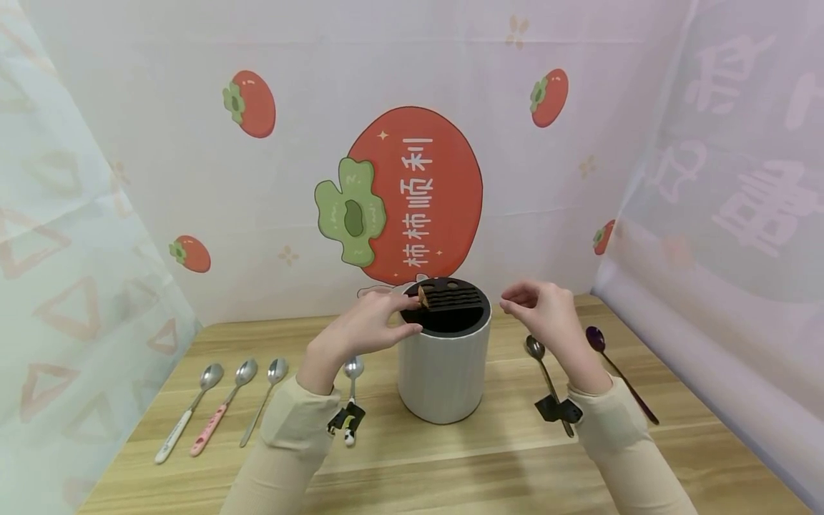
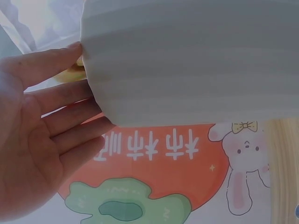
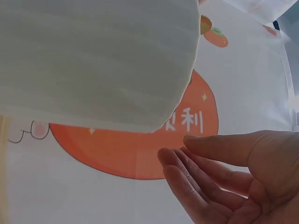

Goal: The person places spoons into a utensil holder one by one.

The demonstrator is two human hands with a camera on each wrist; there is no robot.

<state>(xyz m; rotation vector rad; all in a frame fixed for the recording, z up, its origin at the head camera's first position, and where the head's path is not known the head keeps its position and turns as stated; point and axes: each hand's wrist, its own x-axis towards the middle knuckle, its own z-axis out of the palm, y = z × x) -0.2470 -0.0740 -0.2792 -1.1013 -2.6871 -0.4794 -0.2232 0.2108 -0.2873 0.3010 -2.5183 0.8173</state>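
Observation:
A white cylindrical utensil holder (image 1: 443, 379) with a black slotted lid stands upright on the table. My left hand (image 1: 363, 325) is at its left rim, fingertips touching a gold-coloured piece (image 1: 423, 297), apparently a spoon's bowl, that sticks up beside the slots. The left wrist view shows the thumb and fairly straight fingers apart, with the gold spoon (image 2: 74, 74) partly hidden behind them. To the right of the holder hovers my right hand (image 1: 543, 311), fingers loosely bent and holding nothing; in the right wrist view there is space between its fingertips and the holder (image 3: 93, 65).
On the left lie a white-handled spoon (image 1: 187, 415), a pink-handled spoon (image 1: 222, 410) and a plain steel spoon (image 1: 265, 397). A cow-print-handled spoon (image 1: 352, 368) is partly under my left wrist. A dark spoon (image 1: 536, 347) and a purple spoon (image 1: 621, 373) lie right. Printed cloth surrounds the table.

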